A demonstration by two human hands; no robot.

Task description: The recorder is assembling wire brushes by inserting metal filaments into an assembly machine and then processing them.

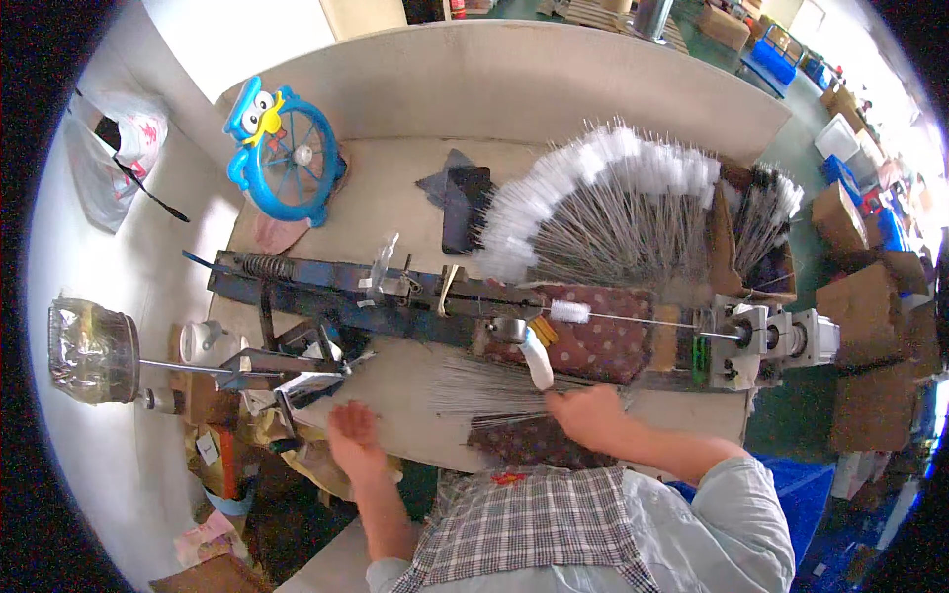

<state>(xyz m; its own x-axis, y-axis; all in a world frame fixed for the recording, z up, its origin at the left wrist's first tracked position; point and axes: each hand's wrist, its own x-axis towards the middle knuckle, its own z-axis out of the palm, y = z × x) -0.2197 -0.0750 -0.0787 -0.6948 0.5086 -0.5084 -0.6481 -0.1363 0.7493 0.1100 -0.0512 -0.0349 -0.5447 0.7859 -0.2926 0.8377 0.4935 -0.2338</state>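
Apron (pixel 524 529) nearest, my right hand (pixel 591 417) curls at the handle (pixel 537 360), probably for leverage, grip unclear; left hand (pixel 354 435) loosely spread, empty.

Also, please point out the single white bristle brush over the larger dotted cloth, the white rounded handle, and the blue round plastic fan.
Single white bristle brush (pixel 569 312): head view, middle of bristles.
White rounded handle (pixel 537 361): head view, middle of grip.
Blue round plastic fan (pixel 302 155): head view, central hub.
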